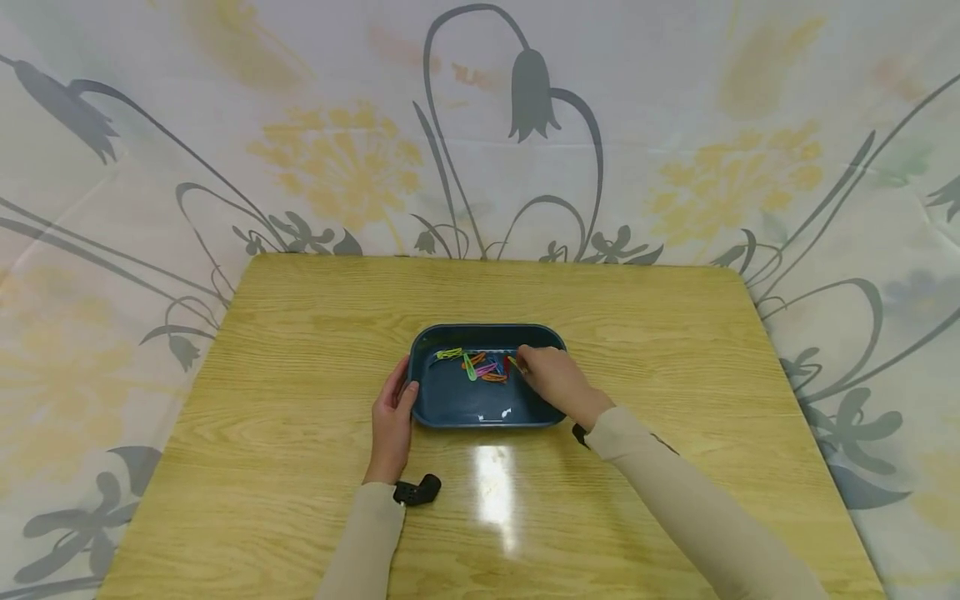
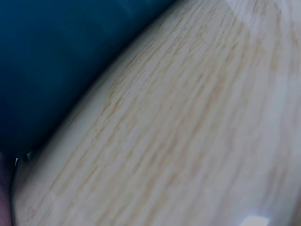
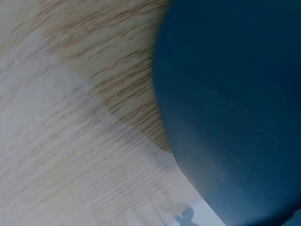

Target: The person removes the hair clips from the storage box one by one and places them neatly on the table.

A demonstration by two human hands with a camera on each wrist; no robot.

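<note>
A dark blue rectangular tray (image 1: 457,408) with rounded corners sits on the table. Inside it lie several colourful snap hair clips, among them a green clip (image 1: 469,367), a pink one (image 1: 486,369) and an orange one (image 1: 494,378). My left hand (image 1: 392,425) holds the tray's left end, thumb at the rim and fingers along the outer wall. Over the tray's right side reaches my right hand (image 1: 558,382), its fingertips pinching a small yellow hair clip (image 1: 516,363) beside a red one. Both wrist views show mostly the tray's outer wall (image 2: 61,56) and wood grain.
The wood-grain table (image 1: 300,350) extends around the tray, with a bright light reflection (image 1: 493,492) in front of it. A flower-patterned cloth (image 1: 480,167) hangs behind and at both sides. Each wrist wears a black strap camera (image 1: 417,490).
</note>
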